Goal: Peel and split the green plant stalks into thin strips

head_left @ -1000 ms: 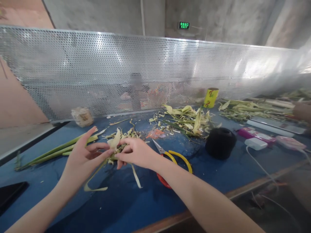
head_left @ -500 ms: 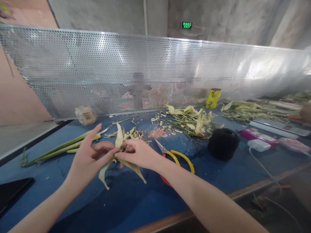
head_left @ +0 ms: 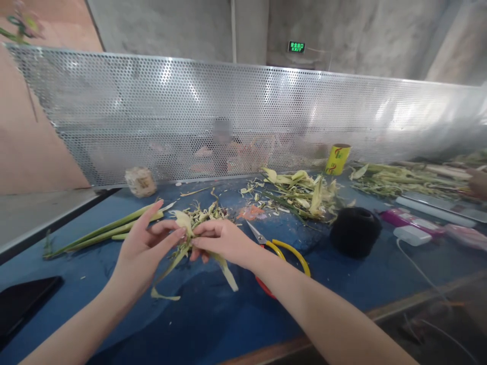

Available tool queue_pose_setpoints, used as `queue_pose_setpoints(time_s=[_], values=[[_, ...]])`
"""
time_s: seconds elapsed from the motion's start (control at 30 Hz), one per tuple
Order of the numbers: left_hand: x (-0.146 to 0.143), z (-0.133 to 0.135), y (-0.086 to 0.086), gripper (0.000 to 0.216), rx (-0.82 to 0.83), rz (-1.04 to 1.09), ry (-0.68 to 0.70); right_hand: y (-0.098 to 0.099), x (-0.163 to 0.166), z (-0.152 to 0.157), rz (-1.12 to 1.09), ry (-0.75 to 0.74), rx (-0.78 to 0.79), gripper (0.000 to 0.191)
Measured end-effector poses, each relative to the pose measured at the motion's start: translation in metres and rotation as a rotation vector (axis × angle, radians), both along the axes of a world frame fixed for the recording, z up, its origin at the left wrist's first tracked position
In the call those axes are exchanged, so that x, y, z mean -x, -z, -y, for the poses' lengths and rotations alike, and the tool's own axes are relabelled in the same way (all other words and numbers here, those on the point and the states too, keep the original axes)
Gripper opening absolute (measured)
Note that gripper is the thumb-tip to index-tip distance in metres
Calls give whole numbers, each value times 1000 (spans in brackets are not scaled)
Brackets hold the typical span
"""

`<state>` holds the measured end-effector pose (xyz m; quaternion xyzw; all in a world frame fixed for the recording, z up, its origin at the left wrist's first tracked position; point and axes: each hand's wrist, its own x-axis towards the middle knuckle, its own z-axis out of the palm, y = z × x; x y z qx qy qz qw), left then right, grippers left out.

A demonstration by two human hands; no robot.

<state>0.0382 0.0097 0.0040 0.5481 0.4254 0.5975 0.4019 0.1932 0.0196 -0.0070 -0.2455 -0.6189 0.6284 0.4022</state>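
1. Well, the pale leaf strips (head_left: 183, 222) sit right between the two sets of fingertips, above the table (head_left: 213, 322); whether they are one piece or several, I can't tell from here.

2. Their short end pokes up and away from the person. The longer tails run back toward the body, one slanting down to the left and curling at its tip, the other slanting down to the right from beneath the knuckles.

3. Neither side is nearer, since both hands touch the strips where these bunch together. The left hand (head_left: 141, 248) comes in from the left, pinching them between thumb and fingertips, with its index finger raised clear.

4. The right hand (head_left: 227, 244) meets it from the other side, thumb and index finger pressed together on the same bunch, the remaining fingers curled underneath.

5. Just beyond the fingertips lies a heap of shredded scraps (head_left: 208, 212). Green stalks (head_left: 114, 232) lie beside the left hand, pointing obliquely away to the right.

6. Near the right wrist rest the scissors (head_left: 262, 239), blades pointing away from the person, and farther right stands a black spool (head_left: 355, 233).
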Motion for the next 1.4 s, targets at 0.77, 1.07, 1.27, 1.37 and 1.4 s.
queue_pose_setpoints(time_s=[0.77,1.07,1.27,1.37,1.4], values=[[-2,7,-3,88,34,-103,68,3,4,4,73,35,-61,18],[-1,8,-4,83,-73,-112,61,1,5,7,121,54,-44,16],[-2,9,-5,84,-131,-89,29,6,6,6,127,27,-27,16],[-2,7,-6,87,-82,-123,30,7,5,5,132,48,-44,19],[-2,6,-6,88,-41,-141,36,6,4,4,128,79,-57,18]])
